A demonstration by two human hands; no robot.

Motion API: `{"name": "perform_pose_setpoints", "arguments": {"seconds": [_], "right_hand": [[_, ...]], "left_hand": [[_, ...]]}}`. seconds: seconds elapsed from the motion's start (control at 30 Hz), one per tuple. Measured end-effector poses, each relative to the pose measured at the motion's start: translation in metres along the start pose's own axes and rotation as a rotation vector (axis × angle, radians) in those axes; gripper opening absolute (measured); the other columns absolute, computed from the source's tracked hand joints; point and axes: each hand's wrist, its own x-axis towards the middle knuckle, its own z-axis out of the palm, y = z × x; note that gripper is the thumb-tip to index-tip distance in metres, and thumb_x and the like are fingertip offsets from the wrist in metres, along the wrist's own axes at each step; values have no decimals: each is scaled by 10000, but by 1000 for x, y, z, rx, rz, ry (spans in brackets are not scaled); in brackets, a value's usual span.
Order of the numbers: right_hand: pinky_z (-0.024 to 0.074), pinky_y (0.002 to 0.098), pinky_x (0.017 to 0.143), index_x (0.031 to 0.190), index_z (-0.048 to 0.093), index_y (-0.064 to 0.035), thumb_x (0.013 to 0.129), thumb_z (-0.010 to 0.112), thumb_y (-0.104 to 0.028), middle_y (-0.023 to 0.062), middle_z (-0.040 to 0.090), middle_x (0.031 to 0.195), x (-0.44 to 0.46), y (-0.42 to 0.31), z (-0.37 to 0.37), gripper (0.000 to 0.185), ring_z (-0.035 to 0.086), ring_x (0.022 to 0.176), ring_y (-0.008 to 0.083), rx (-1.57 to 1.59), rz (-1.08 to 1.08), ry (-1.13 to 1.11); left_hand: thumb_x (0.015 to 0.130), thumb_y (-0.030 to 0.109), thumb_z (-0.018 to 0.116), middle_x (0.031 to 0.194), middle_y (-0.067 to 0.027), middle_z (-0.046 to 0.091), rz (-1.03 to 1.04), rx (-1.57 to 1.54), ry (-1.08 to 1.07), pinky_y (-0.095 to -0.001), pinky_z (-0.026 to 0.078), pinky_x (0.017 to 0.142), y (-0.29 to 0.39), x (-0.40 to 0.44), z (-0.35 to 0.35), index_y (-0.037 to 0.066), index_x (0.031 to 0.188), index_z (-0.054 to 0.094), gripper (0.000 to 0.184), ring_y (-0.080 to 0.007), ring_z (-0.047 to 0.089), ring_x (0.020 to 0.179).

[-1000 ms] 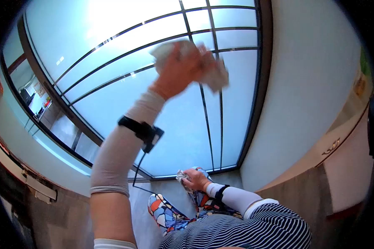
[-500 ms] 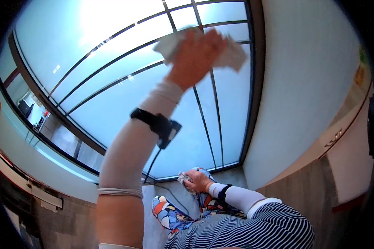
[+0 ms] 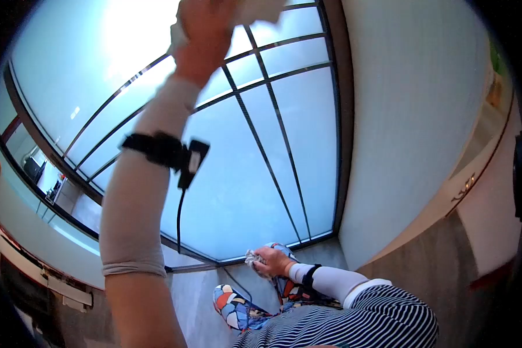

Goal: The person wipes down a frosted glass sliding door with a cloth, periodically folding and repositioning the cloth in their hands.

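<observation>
Raised at the top of the view, my left hand (image 3: 206, 37) holds a pale cloth (image 3: 261, 8) against or just in front of the frosted glass panel (image 3: 232, 156). Its fingers are blurred and partly cut off by the upper edge. Dark bars cross the glass below and beside this hand. Low in the view, my right hand (image 3: 275, 261) is closed around a crumpled light cloth (image 3: 254, 258), near my knee in patterned trousers (image 3: 232, 304).
A dark frame (image 3: 343, 116) borders the glass, with a pale wall (image 3: 406, 116) to its right. At the far left is an opening onto another room (image 3: 37, 168). A black device (image 3: 192, 164) with a cable is strapped to my left forearm.
My left hand and its cloth have swept right, then up and left to the top edge. My right hand keeps its cloth in nearly the same place. The view has shifted slightly.
</observation>
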Motion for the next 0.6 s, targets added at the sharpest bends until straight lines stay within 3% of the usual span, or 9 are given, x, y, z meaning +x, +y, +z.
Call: {"name": "perform_pose_setpoints", "arguments": {"seconds": [0.03, 0.07, 0.1, 0.23, 0.3, 0.37, 0.43, 0.47, 0.6], "right_hand": [[506, 389, 884, 1139, 613, 12, 876, 631, -301, 218, 645, 1062, 0, 3, 2, 410, 636, 987, 355, -2, -9, 2], [506, 389, 884, 1139, 613, 12, 876, 631, -301, 218, 645, 1062, -1, 3, 1, 410, 636, 987, 355, -4, -4, 6], [506, 391, 884, 1139, 612, 10, 876, 629, -299, 218, 644, 1063, -1, 3, 0, 406, 634, 989, 357, 0, -2, 7], [505, 397, 882, 1129, 612, 10, 878, 620, -300, 221, 642, 1063, 0, -5, -11, 398, 631, 990, 364, 0, 46, -37], [505, 397, 881, 1129, 611, 11, 879, 618, -298, 224, 642, 1062, -1, 2, -6, 398, 630, 988, 367, 1, 30, -11], [505, 398, 879, 1129, 610, 13, 879, 615, -296, 226, 641, 1061, -3, 5, -5, 397, 630, 986, 369, -1, 14, 11], [506, 398, 876, 1132, 609, 15, 882, 611, -300, 224, 643, 1055, -4, 3, -6, 402, 632, 980, 365, 12, 38, 25], [506, 398, 876, 1132, 609, 15, 882, 611, -300, 224, 643, 1055, -3, 2, -6, 402, 632, 980, 365, 13, 42, 28], [508, 397, 870, 1134, 606, 18, 889, 600, -309, 223, 643, 1047, -1, 2, -7, 410, 634, 976, 356, -19, 12, 21]], "left_hand": [[898, 106, 558, 1038, -200, 624, -204, -24, -13, -451, 464, 843, -10, 43, -20, 0, 1179, 557, 300, -356, 591, 987], [894, 76, 556, 1040, -192, 628, -174, -70, 320, -445, 481, 837, -17, 48, -9, -2, 1164, 575, 281, -373, 604, 956], [887, 66, 555, 1009, -189, 634, -277, -201, 352, -444, 484, 848, -11, 60, -12, -13, 1153, 583, 278, -364, 605, 946], [885, 153, 604, 1059, -138, 629, -173, 379, -384, -433, 453, 899, 36, 72, -9, 81, 1199, 592, 323, -305, 587, 1018], [889, 207, 615, 1105, -99, 620, 64, 46, 82, -424, 437, 914, 57, 41, 25, 112, 1131, 639, 261, -281, 562, 1069], [884, 208, 626, 1116, -92, 613, 249, 18, 306, -442, 423, 919, 80, 13, 19, 107, 1112, 637, 249, -279, 544, 1090], [780, 298, 800, 1320, -30, 565, 244, -82, 67, -517, 429, 1004, 95, -32, 40, 225, 1261, 603, 525, -289, 467, 1286], [760, 355, 808, 1425, -6, 497, 244, -88, -64, -570, 341, 1076, 106, -47, 39, 286, 1291, 591, 578, -289, 371, 1383], [699, 278, 862, 1375, 16, 534, 537, -197, -209, -565, 318, 1100, 141, -118, 39, 294, 1252, 598, 613, -251, 439, 1333]]}}
